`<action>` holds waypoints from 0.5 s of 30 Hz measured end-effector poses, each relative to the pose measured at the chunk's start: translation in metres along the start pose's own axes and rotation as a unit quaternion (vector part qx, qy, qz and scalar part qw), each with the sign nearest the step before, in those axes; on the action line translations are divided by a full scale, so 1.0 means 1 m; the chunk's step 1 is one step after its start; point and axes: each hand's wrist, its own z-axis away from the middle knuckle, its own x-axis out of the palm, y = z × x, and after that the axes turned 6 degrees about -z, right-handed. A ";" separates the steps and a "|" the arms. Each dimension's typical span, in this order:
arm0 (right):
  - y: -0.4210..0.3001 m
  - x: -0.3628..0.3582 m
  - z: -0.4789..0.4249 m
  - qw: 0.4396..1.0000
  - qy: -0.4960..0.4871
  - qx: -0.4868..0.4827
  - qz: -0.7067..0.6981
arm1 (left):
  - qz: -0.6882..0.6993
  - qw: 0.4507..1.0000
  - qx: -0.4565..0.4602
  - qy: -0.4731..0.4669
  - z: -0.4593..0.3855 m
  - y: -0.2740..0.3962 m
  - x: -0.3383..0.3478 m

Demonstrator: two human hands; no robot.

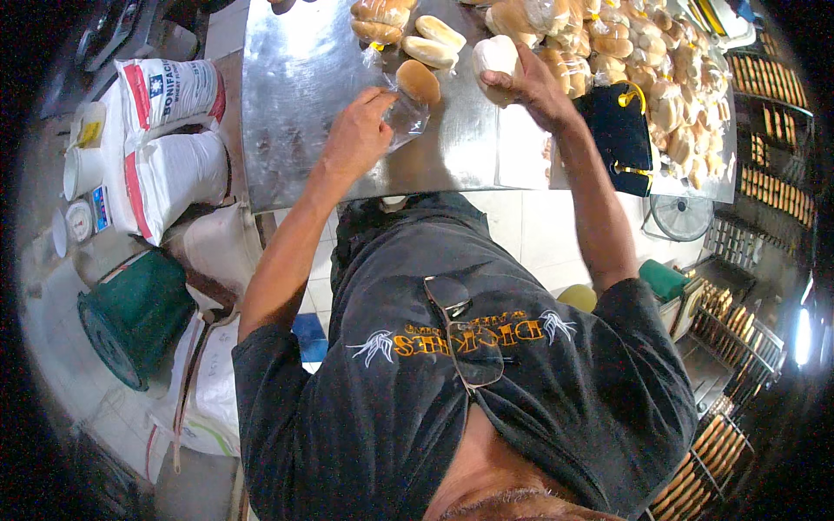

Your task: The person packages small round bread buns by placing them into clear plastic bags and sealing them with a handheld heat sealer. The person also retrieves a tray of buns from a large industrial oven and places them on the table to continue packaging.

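On the left of the steel table [306,130], my left hand [361,130] pinches a clear plastic bag [409,124]. A round-ended brown bun [417,82] lies at the bag's upper side; whether it is inside or on top, I cannot tell. My right hand [537,84] grips pale bread rolls [498,62] just above the tabletop, thumb across the near side. Between the hands and slightly beyond them rest two loose pale rolls [431,51]. A filled bag of rolls [379,23] with a yellow tie stands behind the left hand.
Many bagged rolls [677,98] are heaped on the table's right. A black pouch [616,137] with yellow trim lies beside my right forearm. Flour sacks [182,176] and a green bucket [137,319] stand at left. A fan [681,217] and bread racks [775,189] are at right.
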 end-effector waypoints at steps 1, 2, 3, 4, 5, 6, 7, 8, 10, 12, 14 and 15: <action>-0.001 0.022 0.004 0.994 0.051 -0.029 -0.089 | -0.010 1.000 -0.010 -0.004 0.000 0.006 -0.005; 0.002 0.043 0.007 0.987 0.099 -0.050 -0.118 | 0.001 0.999 -0.031 -0.016 -0.002 0.016 -0.011; 0.006 0.064 0.011 0.976 0.146 -0.070 -0.147 | 0.014 0.998 -0.054 -0.028 -0.003 0.028 -0.018; 0.006 0.085 0.015 0.980 0.155 -0.074 -0.104 | 0.026 0.996 -0.075 -0.041 -0.004 0.034 -0.021; 0.005 0.104 0.020 0.981 0.164 -0.079 -0.061 | 0.088 0.988 -0.110 -0.060 -0.004 0.034 -0.022; 0.005 0.119 0.025 0.972 0.167 -0.146 0.073 | 0.150 0.975 -0.146 -0.077 -0.005 0.030 -0.021; 0.005 0.125 0.029 0.958 0.150 -0.170 0.178 | 0.213 0.956 -0.179 -0.094 -0.007 0.025 -0.021; 0.012 0.128 0.029 0.962 0.115 -0.156 0.193 | 0.220 0.968 -0.107 -0.059 -0.003 0.010 -0.011; 0.020 0.133 0.027 0.955 0.048 -0.140 0.256 | 0.136 0.988 -0.063 -0.035 0.005 0.007 -0.004; 0.021 0.134 0.025 0.959 0.036 -0.087 0.267 | 0.104 0.994 -0.006 -0.033 0.013 0.006 0.000; 0.019 0.132 0.021 0.971 0.039 -0.044 0.234 | 0.071 0.997 0.012 -0.031 0.018 0.008 -0.002; 0.021 0.132 0.018 0.978 0.072 -0.012 0.195 | 0.054 0.998 0.023 -0.030 0.020 0.011 -0.004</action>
